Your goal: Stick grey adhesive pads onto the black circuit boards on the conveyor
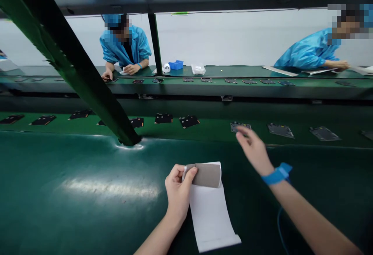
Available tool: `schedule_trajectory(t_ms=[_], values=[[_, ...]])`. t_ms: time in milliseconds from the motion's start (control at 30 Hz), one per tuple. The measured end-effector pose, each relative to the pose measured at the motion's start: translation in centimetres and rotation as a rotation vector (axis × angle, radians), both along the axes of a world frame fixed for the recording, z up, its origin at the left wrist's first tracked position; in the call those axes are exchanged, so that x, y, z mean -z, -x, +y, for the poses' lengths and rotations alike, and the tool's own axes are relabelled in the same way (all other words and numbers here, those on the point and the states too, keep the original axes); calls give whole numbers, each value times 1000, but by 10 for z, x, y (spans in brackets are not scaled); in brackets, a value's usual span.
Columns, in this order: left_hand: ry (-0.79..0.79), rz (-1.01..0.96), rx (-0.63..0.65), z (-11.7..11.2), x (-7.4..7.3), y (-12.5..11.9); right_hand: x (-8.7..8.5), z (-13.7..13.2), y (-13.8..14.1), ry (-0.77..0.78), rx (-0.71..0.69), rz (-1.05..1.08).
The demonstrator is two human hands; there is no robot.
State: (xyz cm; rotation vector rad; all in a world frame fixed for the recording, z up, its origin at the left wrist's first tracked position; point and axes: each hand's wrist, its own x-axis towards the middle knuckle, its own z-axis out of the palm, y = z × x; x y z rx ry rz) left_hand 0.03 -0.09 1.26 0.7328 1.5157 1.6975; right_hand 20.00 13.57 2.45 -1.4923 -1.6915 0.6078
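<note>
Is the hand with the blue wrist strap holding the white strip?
No, the right hand reaches empty toward the belt; the left hand pinches the white strip.

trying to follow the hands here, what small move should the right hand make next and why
Probably close the right hand on the grey part on the belt and lift it. The fingers are spread just over that part, seemingly not yet gripping, while the left hand pinches a grey pad at the top of the white strip.
</note>
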Motion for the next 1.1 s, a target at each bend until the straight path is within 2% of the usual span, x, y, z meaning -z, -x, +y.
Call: schedule_trajectory(t_ms=[33,67,133,200,300,500,667,733,867,1033,1100], values=[[0,7,0,0,1,0,0,-20,11,63,-240,146],[-3,15,1,0,2,-1,-1,-39,21,146,-417,244],[-10,32,14,-1,4,-2,-4,-67,35,280,-566,322],[-14,56,44,-1,6,-2,-8,-80,40,334,-546,319],[-22,89,85,-1,8,-3,-11,-81,35,322,-479,244],[-44,70,136,-2,5,-2,-22,-81,24,181,-499,102],[5,60,415,-6,-4,0,-32,-90,21,98,-564,44],[37,80,480,-7,-5,-1,-31,-92,19,88,-580,40],[53,140,441,-7,-4,-6,-26,-95,14,96,-570,18],[68,190,280,-7,-2,-8,-24,-91,6,133,-516,42],[70,199,252,-7,-1,-7,-25,-91,4,143,-504,46]])
